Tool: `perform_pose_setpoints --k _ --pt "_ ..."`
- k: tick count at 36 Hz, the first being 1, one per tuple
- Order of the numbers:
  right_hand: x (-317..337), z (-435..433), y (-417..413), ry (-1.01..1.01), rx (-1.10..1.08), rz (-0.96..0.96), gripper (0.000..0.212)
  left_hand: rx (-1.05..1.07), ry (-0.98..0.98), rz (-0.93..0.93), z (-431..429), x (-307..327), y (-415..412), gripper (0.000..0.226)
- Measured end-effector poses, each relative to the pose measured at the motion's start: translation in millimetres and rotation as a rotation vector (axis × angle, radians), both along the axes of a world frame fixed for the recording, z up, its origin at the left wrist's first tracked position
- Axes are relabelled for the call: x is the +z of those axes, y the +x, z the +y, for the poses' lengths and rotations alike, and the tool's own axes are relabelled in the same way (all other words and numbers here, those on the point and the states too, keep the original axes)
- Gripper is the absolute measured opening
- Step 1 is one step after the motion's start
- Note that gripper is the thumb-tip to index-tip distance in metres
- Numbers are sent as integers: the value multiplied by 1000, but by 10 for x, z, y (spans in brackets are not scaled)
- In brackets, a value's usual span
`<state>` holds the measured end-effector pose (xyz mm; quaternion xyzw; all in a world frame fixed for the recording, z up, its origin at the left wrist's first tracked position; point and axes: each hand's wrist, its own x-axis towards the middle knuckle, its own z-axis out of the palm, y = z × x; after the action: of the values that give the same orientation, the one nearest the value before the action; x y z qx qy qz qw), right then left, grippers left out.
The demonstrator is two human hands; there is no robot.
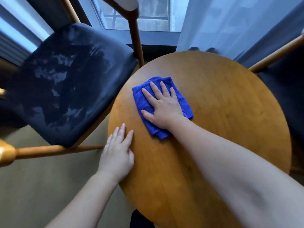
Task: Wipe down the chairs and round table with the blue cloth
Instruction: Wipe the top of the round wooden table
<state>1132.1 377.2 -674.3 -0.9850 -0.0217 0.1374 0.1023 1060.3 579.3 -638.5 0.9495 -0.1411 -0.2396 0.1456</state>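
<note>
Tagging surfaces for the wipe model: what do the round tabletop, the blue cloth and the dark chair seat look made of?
Round tabletop: wood or wood veneer, satin orange-brown finish; faint grain lines, soft sheen.
Blue cloth: likely microfibre; fuzzy looped pile, folded thick.
Dark chair seat: navy velvet-like upholstery, probably; pale brushed patches in the nap. Its frame looks like wood.
</note>
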Motion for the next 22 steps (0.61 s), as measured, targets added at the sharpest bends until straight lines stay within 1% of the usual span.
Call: perform_pose_setpoints --k 2,7,16,22 --pt "6 17 16 -10 9 5 74 20 52 50 6 -38 21 62" --pt "6 99 106 -49 40 -1 75 45 62 85 -1 -93 27 62" --pt "5 476 600 -18 43 -18 74 44 142 186 -70 -53 98 69" --pt "-8 429 652 6 41 -28 75 -9 220 196 -118 -66 114 73"
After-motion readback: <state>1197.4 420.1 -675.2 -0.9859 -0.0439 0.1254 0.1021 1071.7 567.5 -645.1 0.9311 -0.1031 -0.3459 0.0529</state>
